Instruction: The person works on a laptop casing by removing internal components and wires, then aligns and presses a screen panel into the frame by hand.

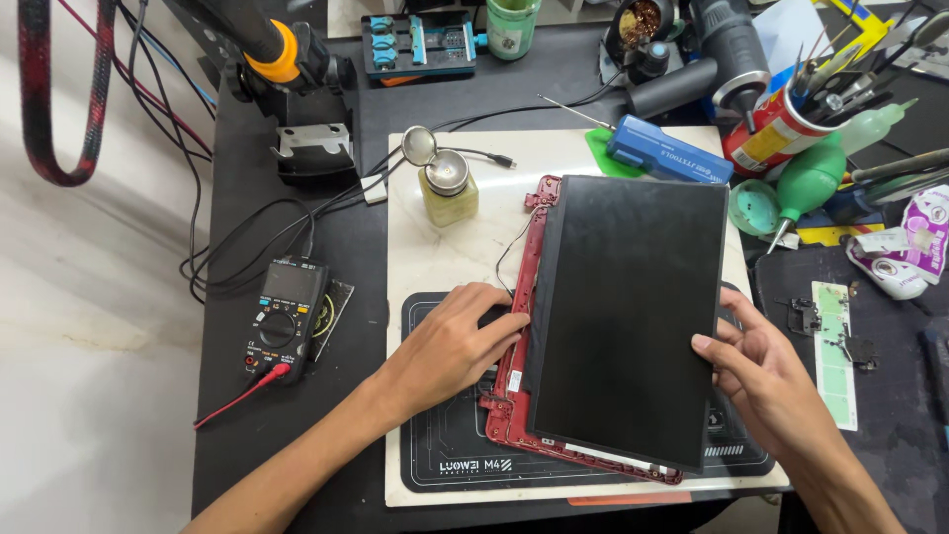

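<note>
A black rectangular screen panel [628, 316] lies tilted over a red laptop lid frame [514, 346] on a dark work mat [445, 445]. My left hand [460, 341] rests on the mat with its fingertips pressing the frame's left edge beside the panel. At the panel's right edge, my right hand [756, 361] grips the panel, thumb on top and fingers underneath. A thin wire runs along the frame's upper left side.
A white board [435, 257] carries the mat and a small yellowish liquid dispenser bottle [448, 188]. A multimeter [287, 316] with red lead sits left. A blue tool [667, 148], red tool can [781, 129], green blower [811, 183] and small circuit parts [835, 341] lie right.
</note>
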